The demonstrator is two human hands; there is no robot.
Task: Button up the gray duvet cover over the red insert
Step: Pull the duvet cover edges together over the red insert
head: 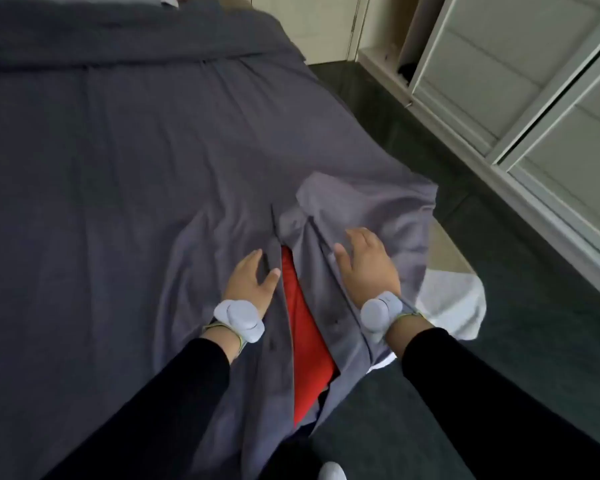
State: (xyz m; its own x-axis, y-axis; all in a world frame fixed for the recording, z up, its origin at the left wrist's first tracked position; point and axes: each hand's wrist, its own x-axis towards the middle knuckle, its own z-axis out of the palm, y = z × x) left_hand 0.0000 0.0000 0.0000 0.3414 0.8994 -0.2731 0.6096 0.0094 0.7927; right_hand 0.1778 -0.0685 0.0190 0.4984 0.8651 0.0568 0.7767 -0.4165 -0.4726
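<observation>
Gray duvet cover [125,174]: spread wide to the far left, with its open end bunched at the near right. The two edges of the opening part in a long slit that runs from between the hands toward the near side.
Red insert [303,327]: inside the cover and bare in that slit as a narrow wedge, widest in its near part.
Left hand [252,278]: on the left edge of the slit, with thumb and fingers closed on the fold of cloth, holding it.
Right hand [364,268]: on the right flap, fingers spread and fairly straight — pressing the cloth, not clutching it.
Button [335,321]: a small dark dot on the right flap, just left of the right wrist (a second dark dot on the left flap may be its hole; too blurred to say).
Step in hand: probably drawing the two edges together at the far end of the slit, ready to fasten.
Doing it well: push the red down first so none gets caught. Pull both edges taut along the slit so each button meets its own hole — then fasten one at a time, far to near, skipping none.
</observation>
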